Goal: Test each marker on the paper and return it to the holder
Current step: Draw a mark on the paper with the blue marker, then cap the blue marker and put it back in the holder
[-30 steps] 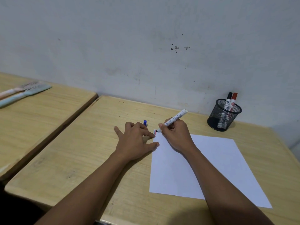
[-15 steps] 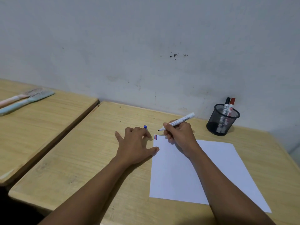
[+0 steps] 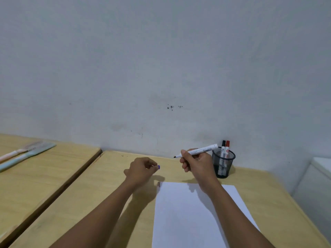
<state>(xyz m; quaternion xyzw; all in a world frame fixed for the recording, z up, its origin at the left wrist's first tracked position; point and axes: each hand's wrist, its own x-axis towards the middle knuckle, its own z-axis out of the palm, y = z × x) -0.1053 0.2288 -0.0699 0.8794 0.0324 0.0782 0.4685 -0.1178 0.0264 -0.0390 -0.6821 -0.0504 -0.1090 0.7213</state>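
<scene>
I see my right hand (image 3: 196,162) raised above the tabletop (image 3: 100,190), fingers clamped on an uncapped white marker (image 3: 198,150), tip pointing left. My left hand (image 3: 141,170) pinches its blue cap (image 3: 158,167). The paper (image 3: 189,217) lies near; the mesh holder (image 3: 223,164) stands far right.

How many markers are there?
3. One uncapped marker is in the right hand, lifted above the paper. A black-capped marker and a red-capped marker stand in the mesh holder. More could be hidden inside.
</scene>
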